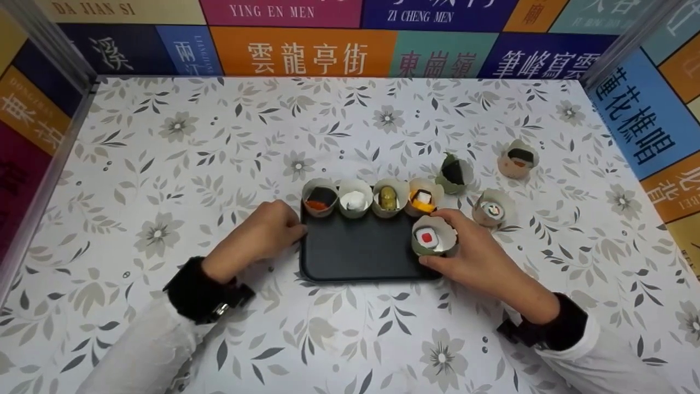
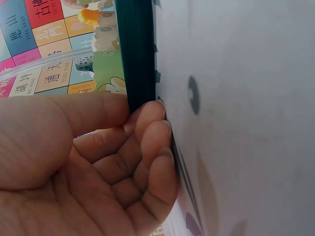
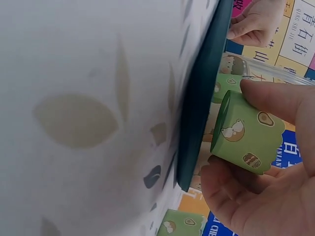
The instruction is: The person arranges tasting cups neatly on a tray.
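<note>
A black rectangular tray (image 1: 361, 251) lies on the table. Along its far edge stand paper cups with toy sushi: one with a black-and-red piece (image 1: 321, 198), a white one (image 1: 354, 201), an olive-green one (image 1: 388, 198) and a yellow-and-white one (image 1: 424, 200). My left hand (image 1: 262, 232) pinches the tray's left edge; in the left wrist view its thumb and fingertips meet at the tray wall (image 2: 139, 54). With thumb and fingers, my right hand (image 1: 476, 251) holds a green paper cup (image 3: 248, 132) over the tray's right end. Inside that cup is a white roll with a red centre (image 1: 427, 237).
Right of the tray, three more cups stand on the flower-patterned table (image 1: 229, 148): a green one with a dark piece (image 1: 453, 172), one with a black-topped piece (image 1: 518, 160), and one with a round roll (image 1: 493, 209). Colourful lettered panels (image 1: 306, 52) border the table's back and sides.
</note>
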### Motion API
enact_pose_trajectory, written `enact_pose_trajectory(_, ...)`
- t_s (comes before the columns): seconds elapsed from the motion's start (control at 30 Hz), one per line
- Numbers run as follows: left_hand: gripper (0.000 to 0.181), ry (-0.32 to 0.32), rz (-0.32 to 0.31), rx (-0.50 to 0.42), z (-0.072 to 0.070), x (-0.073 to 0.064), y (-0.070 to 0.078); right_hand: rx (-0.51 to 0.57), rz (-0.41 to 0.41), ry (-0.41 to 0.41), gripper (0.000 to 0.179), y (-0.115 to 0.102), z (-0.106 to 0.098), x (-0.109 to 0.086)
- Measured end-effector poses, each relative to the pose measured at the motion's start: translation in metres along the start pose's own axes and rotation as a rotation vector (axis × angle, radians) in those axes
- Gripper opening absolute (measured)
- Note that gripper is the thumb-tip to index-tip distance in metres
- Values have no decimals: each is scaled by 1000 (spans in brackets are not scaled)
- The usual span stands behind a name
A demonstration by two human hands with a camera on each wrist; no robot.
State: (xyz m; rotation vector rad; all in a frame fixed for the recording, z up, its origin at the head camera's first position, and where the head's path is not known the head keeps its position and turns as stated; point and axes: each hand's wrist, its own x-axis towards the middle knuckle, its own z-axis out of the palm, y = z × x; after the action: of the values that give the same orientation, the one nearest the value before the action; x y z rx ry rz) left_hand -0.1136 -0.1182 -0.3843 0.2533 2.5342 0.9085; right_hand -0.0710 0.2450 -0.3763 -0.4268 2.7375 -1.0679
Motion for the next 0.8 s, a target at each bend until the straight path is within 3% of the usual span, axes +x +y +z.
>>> enact_pose_trajectory(0.47,42,-7,-3,-20,-1,-1,1,-55,-31,-53,70,7,5,4)
enact_pose_trajectory(0.7,52,14,51,0,-1,-3,0,-116,-13,-61,77,9,4,3)
enact_pose_trajectory(0.8,51,15,46,-4,-1,-4,0,-116,-20,-63,81,10,3,3)
